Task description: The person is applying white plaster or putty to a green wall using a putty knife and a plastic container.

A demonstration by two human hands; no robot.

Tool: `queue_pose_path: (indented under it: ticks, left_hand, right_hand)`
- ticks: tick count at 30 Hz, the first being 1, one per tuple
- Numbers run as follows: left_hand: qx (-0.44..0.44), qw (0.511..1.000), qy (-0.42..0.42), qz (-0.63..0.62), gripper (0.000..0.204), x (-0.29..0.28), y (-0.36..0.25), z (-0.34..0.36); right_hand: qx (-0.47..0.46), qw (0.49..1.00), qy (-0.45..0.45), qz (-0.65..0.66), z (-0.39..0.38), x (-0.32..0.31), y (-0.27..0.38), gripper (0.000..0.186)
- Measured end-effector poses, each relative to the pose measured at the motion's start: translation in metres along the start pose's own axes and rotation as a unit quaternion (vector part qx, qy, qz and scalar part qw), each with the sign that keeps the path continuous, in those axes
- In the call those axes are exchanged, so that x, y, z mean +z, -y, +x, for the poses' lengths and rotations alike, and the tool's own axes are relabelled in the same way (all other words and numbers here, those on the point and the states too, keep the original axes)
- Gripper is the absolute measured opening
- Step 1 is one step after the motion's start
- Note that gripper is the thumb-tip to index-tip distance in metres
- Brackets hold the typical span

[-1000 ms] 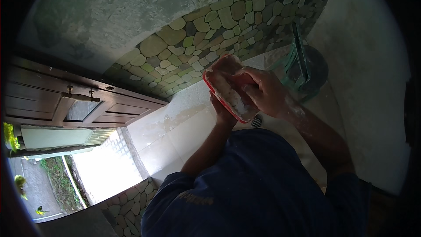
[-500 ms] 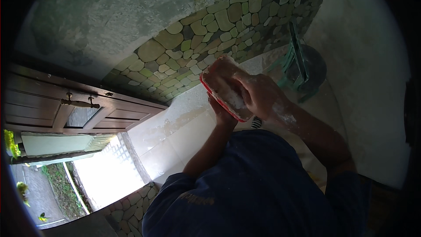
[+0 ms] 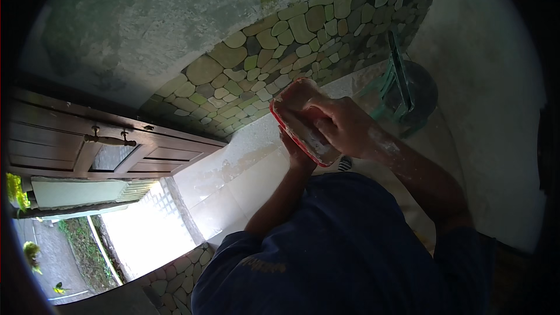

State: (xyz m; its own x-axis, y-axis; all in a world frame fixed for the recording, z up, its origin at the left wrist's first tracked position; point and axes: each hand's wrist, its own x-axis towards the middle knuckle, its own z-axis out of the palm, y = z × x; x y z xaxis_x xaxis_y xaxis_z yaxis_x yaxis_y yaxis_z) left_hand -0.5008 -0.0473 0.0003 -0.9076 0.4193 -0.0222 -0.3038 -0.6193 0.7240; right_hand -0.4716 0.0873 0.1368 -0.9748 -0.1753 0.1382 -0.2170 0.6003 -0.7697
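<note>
Right hand (image 3: 347, 125): curled palm-down over a red, oblong, shallow container (image 3: 296, 94), with thumb and forefinger bent into the hollow; cannot tell at the tips whether together, apart or clamped on anything.
Right forearm (image 3: 423, 181): slanted in from the lower right, bent at the elbow, streaked with white near the wrist.
Left hand (image 3: 298, 153): cupped beneath and along the outer side, with fingers clamped on the red wall.
Left forearm (image 3: 269, 201): angled up from the lower edge, nearly straight to the wrist.
Container: between the 2 sets of fingers, tilted, long side running from upper left to lower right; rounded at the corners, crusted pale along the rim.
Whitish, smeared residue (image 3: 310, 137): inside, just below the right fingers; cannot tell whether powder or paste.
Flat, rounded green, grey and tan stones (image 3: 303, 29): beyond the fingers, fitted closely into a wall band.
Green, slatted, plastic-looking chair (image 3: 398, 67): right of the right fingers, well apart.
Dark brown, panelled wooden door (image 3: 157, 154): far left of the left fingers, fitted with a bar-shaped handle (image 3: 111, 140) on 2 mounts.
Pale, smooth floor tiles (image 3: 227, 192): left of the left fingers, lower down.
</note>
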Motion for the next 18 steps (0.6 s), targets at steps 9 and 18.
queue_pose_path:
  ticks: [9, 18]
  left_hand:
    - [-0.004, 0.975, -0.017, -0.222, 0.067, 0.001, 0.000, 0.023]
    - [0.062, 0.993, -0.018, -0.096, 0.074, 0.000, 0.011, 0.022]
  right_hand:
    - [-0.033, 0.986, -0.163, -0.004, -0.019, -0.012, 0.008, 0.031]
    - [0.051, 0.992, -0.019, -0.116, 0.010, -0.018, -0.001, 0.037]
